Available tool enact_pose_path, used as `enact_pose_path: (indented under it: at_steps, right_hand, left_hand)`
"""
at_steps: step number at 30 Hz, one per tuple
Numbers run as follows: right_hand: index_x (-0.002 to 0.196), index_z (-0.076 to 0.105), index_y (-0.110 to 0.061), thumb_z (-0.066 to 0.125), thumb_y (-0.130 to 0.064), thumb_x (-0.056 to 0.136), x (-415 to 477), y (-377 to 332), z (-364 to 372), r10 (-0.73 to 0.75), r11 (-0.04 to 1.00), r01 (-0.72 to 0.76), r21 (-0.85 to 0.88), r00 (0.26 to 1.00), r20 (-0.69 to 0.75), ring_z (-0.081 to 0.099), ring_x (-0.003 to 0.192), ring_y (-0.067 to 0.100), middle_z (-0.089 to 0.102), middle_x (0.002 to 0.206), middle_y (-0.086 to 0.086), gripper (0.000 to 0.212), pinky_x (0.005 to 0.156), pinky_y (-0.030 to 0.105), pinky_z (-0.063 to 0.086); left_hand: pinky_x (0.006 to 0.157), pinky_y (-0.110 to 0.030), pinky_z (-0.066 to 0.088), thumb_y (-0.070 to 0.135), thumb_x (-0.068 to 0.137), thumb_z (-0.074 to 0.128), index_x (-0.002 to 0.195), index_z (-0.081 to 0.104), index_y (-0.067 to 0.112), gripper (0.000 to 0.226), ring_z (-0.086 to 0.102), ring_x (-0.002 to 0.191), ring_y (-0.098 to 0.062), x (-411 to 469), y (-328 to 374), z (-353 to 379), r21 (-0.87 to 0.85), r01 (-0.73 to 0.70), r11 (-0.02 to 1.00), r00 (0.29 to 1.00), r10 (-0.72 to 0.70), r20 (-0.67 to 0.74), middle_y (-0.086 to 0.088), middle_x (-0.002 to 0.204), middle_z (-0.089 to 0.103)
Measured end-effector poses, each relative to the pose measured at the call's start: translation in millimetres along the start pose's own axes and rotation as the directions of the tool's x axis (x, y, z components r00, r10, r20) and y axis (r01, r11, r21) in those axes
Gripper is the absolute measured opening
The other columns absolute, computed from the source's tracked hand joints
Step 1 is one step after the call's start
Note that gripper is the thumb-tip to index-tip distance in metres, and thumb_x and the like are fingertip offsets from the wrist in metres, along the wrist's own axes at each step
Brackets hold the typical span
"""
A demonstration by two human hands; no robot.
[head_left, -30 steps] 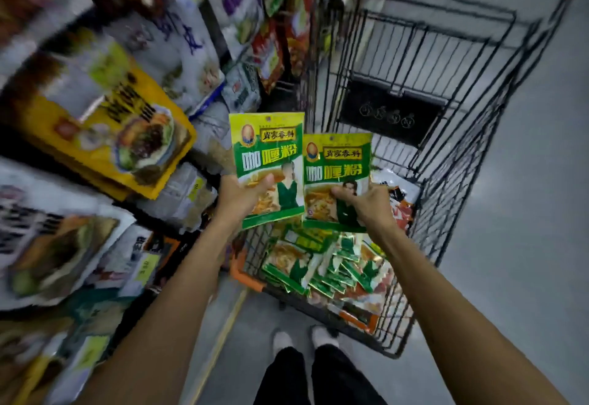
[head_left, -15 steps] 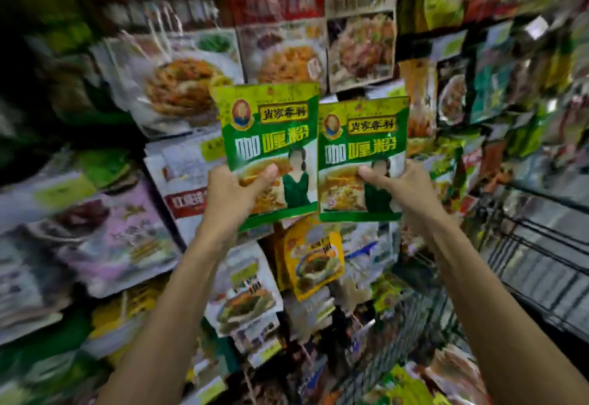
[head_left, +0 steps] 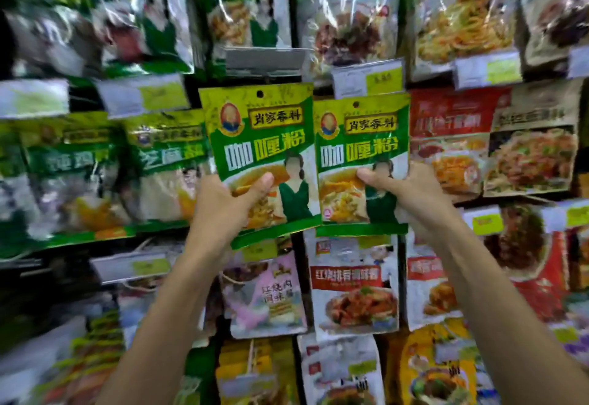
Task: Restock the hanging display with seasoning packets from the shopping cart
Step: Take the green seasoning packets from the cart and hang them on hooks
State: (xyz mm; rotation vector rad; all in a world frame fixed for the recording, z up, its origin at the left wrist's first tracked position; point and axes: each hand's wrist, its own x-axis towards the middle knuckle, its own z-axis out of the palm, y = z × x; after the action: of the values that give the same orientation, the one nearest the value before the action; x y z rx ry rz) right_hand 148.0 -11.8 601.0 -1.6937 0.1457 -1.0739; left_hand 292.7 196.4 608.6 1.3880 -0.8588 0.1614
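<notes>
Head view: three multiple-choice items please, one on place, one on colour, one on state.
1. Where is the left packet, held by the left hand, relative to the right packet in the right hand?
A) to its left, slightly higher
B) directly below
C) behind it
2. Main colour of both held packets?
A) red
B) green
C) blue
3. What are the hands doing?
A) both open
B) only the right grips
C) each grips a packet

Key:
1 A, its top edge sits above the other's.
2 B, green fronts with yellow tops.
3 C, a thumb presses on each front.
</notes>
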Motion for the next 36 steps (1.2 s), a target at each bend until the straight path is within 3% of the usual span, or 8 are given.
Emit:
enact_pose_path:
  at_steps: [3,7,10,13,21,26,32,36]
  right_hand:
    - [0.104,0.067,-0.007,0.082,-0.031,0.073,19,-9,35,0.026,0.998,-0.028,0.055,0.999,0.038,0.066,0.102,0.030,0.070,0.106,0.016,0.042,0.099,0.054,0.048]
    - [0.076,0.072,-0.020,0.078,-0.021,0.078,42,-11,76,0.044,0.994,-0.052,0.100,0.996,0.083,0.068,0.086,0.025,0.073,0.083,0.001,0.007,0.095,0.059,0.049]
    - [0.090,0.064,0.003,0.079,-0.022,0.077,51,-11,98,0.117,0.986,-0.127,0.109,0.988,0.098,0.068,0.088,0.043,0.069,0.089,0.023,0.032,0.089,0.063,0.050]
    - [0.093,0.066,-0.002,0.082,-0.026,0.074,56,-6,108,0.180,0.972,-0.199,0.127,0.973,0.144,0.071,0.090,0.034,0.074,0.091,0.017,0.035,0.091,0.055,0.053]
    - [0.081,0.065,-0.009,0.074,-0.019,0.083,57,7,103,0.162,0.967,-0.193,0.164,0.970,0.183,0.072,0.069,0.018,0.074,0.072,0.004,0.013,0.069,0.035,0.059]
    - [0.085,0.064,-0.005,0.071,-0.022,0.085,55,1,101,0.191,0.955,-0.228,0.189,0.962,0.194,0.072,0.070,0.017,0.073,0.073,0.005,0.017,0.075,0.038,0.059]
    - [0.098,0.063,0.003,0.071,-0.020,0.086,55,-10,105,0.236,0.946,-0.266,0.185,0.957,0.166,0.072,0.071,0.020,0.073,0.075,0.008,0.028,0.076,0.042,0.060]
    - [0.097,0.059,0.002,0.070,-0.015,0.087,56,-16,107,0.282,0.922,-0.314,0.227,0.946,0.162,0.071,0.059,0.016,0.072,0.064,0.005,0.023,0.051,0.029,0.056]
  left_hand:
    - [0.057,-0.028,0.053,0.030,0.079,0.076,0.093,0.066,0.025,0.018,0.069,0.080,-0.021,11,6,-28,0.028,0.002,1.000,0.998,0.000,-0.062,-0.002,0.086,0.073]
    - [0.056,-0.024,0.048,0.027,0.077,0.076,0.089,0.066,0.029,0.016,0.067,0.071,-0.013,22,15,-55,0.063,-0.026,0.998,0.993,0.033,-0.116,0.009,0.081,0.072]
    - [0.066,-0.041,0.058,0.031,0.072,0.076,0.097,0.067,0.021,0.028,0.070,0.082,-0.031,25,18,-71,0.074,-0.009,0.997,0.987,0.021,-0.158,-0.009,0.092,0.073]
    - [0.081,-0.063,0.052,0.024,0.077,0.077,0.090,0.068,0.022,0.016,0.066,0.092,-0.043,29,18,-82,0.058,0.007,0.998,0.984,0.004,-0.178,-0.016,0.097,0.073]
    - [0.083,-0.063,0.051,0.023,0.073,0.078,0.081,0.068,0.017,0.015,0.066,0.090,-0.046,29,14,-89,0.022,0.014,1.000,0.981,-0.009,-0.196,-0.020,0.093,0.072]
    - [0.085,-0.069,0.047,0.036,0.061,0.078,0.095,0.063,-0.004,0.055,0.064,0.086,-0.046,26,19,-87,-0.023,0.012,1.000,0.986,-0.016,-0.166,-0.039,0.103,0.061]
    - [0.083,-0.051,0.056,0.023,0.073,0.077,0.084,0.066,0.010,0.020,0.072,0.081,-0.030,29,15,-89,-0.022,0.033,0.999,0.989,-0.036,-0.146,-0.010,0.083,0.075]
    - [0.079,-0.044,0.057,0.020,0.076,0.076,0.090,0.066,0.014,0.018,0.073,0.080,-0.023,31,11,-92,-0.010,0.042,0.999,0.988,-0.043,-0.151,-0.005,0.084,0.075]
